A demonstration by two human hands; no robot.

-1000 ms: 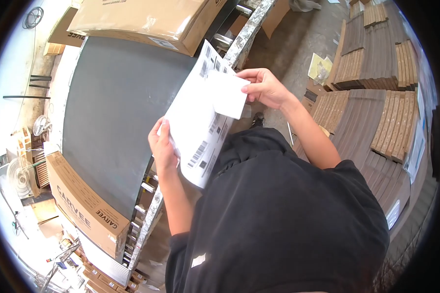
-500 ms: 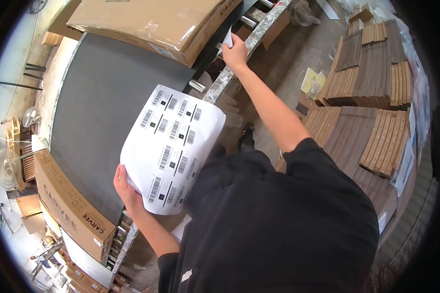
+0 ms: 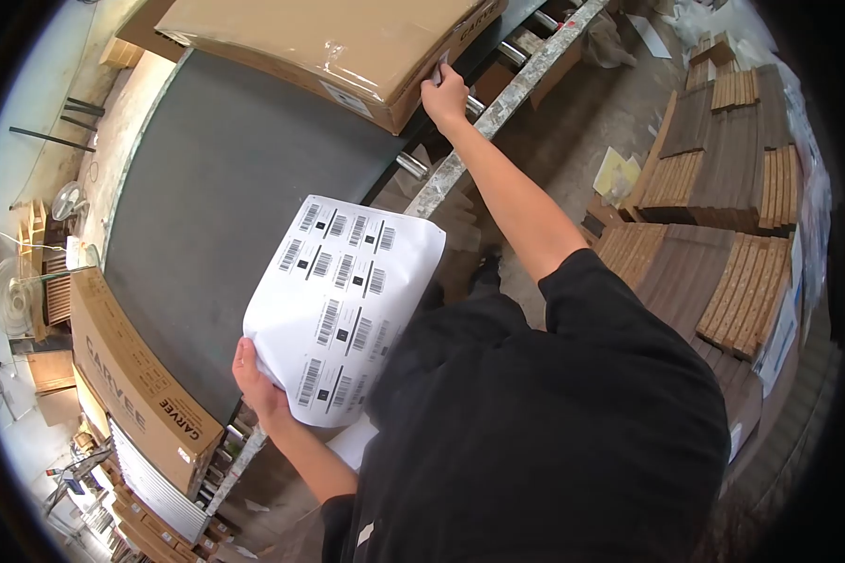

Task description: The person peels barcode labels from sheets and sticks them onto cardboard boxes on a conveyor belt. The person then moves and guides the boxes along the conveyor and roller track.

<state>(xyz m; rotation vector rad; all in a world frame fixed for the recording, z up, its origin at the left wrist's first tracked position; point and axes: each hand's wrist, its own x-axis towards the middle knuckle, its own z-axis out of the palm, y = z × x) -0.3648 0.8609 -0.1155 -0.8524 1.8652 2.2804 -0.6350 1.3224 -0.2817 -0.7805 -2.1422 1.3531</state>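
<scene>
My left hand (image 3: pixel 261 387) grips the lower left edge of a white sheet of barcode labels (image 3: pixel 333 300), which bends toward my body. Several printed barcodes and small black squares show on it. My right hand (image 3: pixel 446 98) is at the near side of a large cardboard box (image 3: pixel 347 47), fingers pinched on a small white label (image 3: pixel 439 68). That label is mostly hidden by the fingers, and I cannot tell whether it touches the cardboard. Another white label is on the box's side facing the belt.
The box stands on a dark conveyor belt (image 3: pixel 225 188) with a worn metal side rail (image 3: pixel 507 103). Another cardboard box (image 3: pixel 141 375) lies at lower left. Stacked brown boards (image 3: pixel 714 188) stand on the right. A fan (image 3: pixel 14 296) is at far left.
My right hand has brought the small label from above the rail to the box's side. The view has shifted slightly; my left hand still holds the sheet.
</scene>
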